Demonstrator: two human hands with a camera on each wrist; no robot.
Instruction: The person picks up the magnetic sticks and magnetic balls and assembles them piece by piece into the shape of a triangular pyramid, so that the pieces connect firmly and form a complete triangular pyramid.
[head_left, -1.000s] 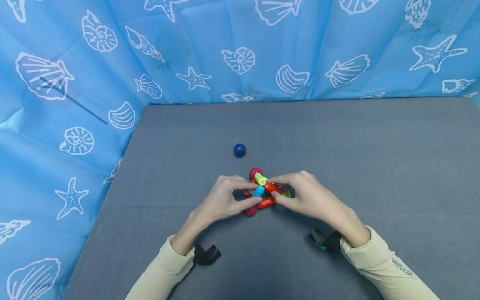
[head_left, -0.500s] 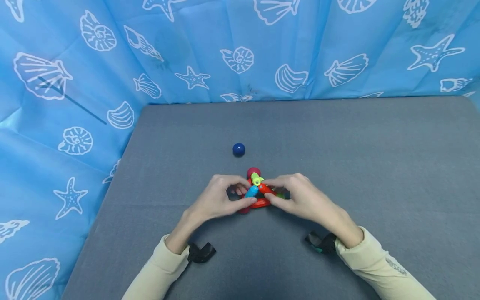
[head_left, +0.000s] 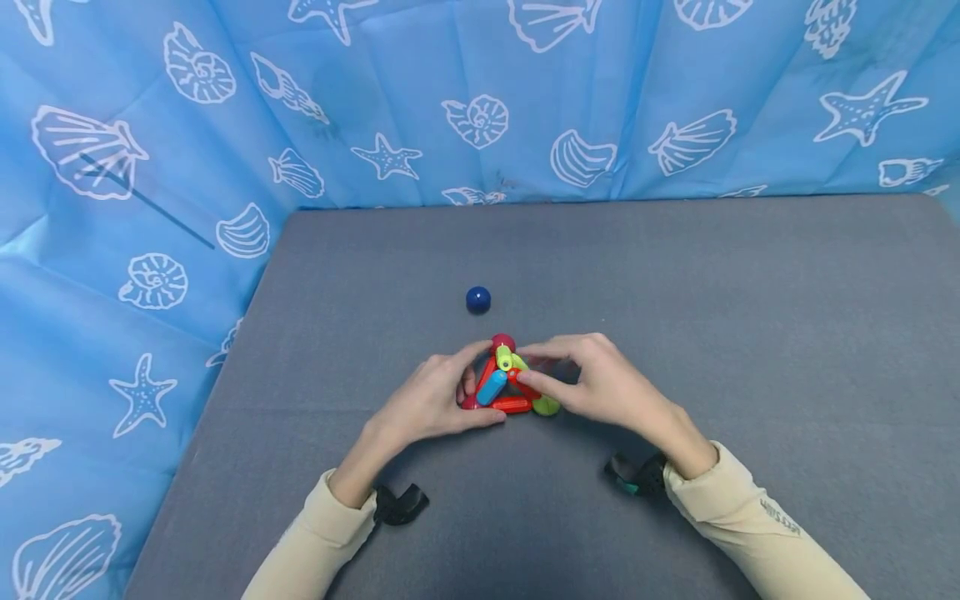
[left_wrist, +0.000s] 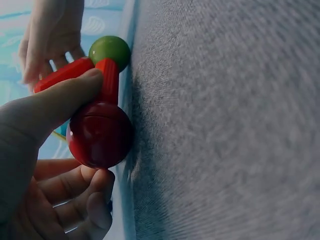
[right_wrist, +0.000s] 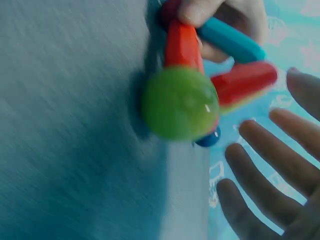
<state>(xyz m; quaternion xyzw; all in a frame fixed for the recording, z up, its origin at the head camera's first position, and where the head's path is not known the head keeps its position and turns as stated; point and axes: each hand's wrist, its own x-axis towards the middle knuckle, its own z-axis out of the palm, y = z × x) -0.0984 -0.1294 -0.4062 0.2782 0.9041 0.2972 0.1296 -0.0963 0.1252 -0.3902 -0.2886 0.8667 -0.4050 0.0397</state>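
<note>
A small pyramid of magnetic rods and balls stands on the table. Dark red balls form its far corner [head_left: 502, 342] and left corner [left_wrist: 100, 135], and a green ball [right_wrist: 180, 104] its right one. Red rods [head_left: 512, 405] join them along the base. A blue rod [head_left: 492, 387], a yellow-green rod [head_left: 505, 358] and a tilted red rod [right_wrist: 245, 82] lean together at the top. My left hand [head_left: 427, 396] holds the left side, thumb over the front red rod, fingers around the left ball. My right hand [head_left: 600, 375] hovers beside the right side, its fingers extended.
A loose dark blue ball [head_left: 478, 300] lies on the grey table [head_left: 712, 292] beyond the pyramid. A blue curtain [head_left: 420, 100] with white shells hangs behind and at the left. Black straps [head_left: 402, 505] hang at both wrists.
The pyramid has shifted slightly left. My left hand has let go of the blue rod and spread around the base; my right fingers have loosened from the tilted red rod.
</note>
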